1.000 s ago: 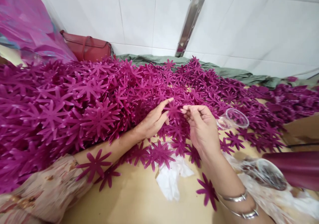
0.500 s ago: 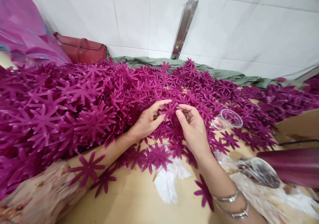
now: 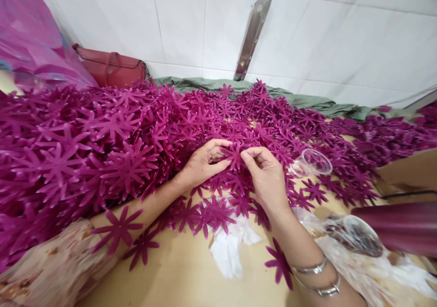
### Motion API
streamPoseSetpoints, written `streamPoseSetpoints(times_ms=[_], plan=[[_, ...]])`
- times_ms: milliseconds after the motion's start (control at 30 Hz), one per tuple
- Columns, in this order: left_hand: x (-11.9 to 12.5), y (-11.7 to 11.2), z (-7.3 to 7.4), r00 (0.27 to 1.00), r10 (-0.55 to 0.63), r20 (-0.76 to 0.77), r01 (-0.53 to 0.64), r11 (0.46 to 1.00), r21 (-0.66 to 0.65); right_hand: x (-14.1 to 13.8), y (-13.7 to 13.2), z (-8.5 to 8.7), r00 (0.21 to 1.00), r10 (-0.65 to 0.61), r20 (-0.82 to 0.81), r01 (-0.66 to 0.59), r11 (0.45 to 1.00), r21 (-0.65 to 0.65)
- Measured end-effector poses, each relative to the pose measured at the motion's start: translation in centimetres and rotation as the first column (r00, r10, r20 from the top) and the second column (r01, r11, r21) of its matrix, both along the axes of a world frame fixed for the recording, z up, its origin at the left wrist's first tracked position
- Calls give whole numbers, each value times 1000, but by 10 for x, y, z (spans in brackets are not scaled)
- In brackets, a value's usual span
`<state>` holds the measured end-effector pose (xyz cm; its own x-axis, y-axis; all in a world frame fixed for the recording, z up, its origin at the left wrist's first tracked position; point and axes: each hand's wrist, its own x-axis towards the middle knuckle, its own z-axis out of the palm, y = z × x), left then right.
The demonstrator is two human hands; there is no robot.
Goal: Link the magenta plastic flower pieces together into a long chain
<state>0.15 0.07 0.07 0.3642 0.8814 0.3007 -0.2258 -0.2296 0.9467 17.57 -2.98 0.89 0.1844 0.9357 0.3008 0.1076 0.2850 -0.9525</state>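
Between my two hands is a magenta flower-shaped petal piece [image 3: 235,155] with narrow, rounded petals. My left hand [image 3: 206,162] holds its left side, the thumb below and the fingers curled above. At its right edge, my right hand [image 3: 266,172] is closed in a pinch of thumb and forefinger; the petal tip there is mostly covered by the fingertips. Loose petal pieces [image 3: 215,213] of the same shape lie just below the hands. One more piece [image 3: 118,229] rests on my left forearm.
A big heap of magenta petal pieces [image 3: 68,147] fills the left and back of the tabletop [image 3: 184,270]. Right of my hands lies a clear plastic cup [image 3: 316,162]. White tissue [image 3: 228,252], plastic bags [image 3: 368,270] and a red handbag [image 3: 109,68] are around it.
My left fingers have lowered slightly and the left thumb has shifted right along the piece. The right hand's fingers have drawn closer together. The held piece has turned a little.
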Motion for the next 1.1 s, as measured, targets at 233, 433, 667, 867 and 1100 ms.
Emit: streamPoseSetpoints(times_ms=[233, 433, 667, 867, 1100], plan=[[-1, 1, 1, 999, 5, 32, -4, 1000, -29, 1, -6, 9, 915, -146, 377, 49, 966, 255], [0, 2, 1, 999, 33, -22, -33, 999, -24, -2, -11, 17, 863, -247, 440, 74, 925, 373], [-2, 2, 0, 995, 83, -53, -84, 996, -12, -2, -8, 11, 907, -199, 372, 80, 947, 312], [-2, 1, 3, 996, 67, -54, -68, 997, -24, 3, 2, -4, 980, -75, 182, 52, 991, 126], [0, 2, -1, 991, 121, -54, -120, 992, 27, -5, -12, 17, 856, -253, 451, 90, 932, 352]])
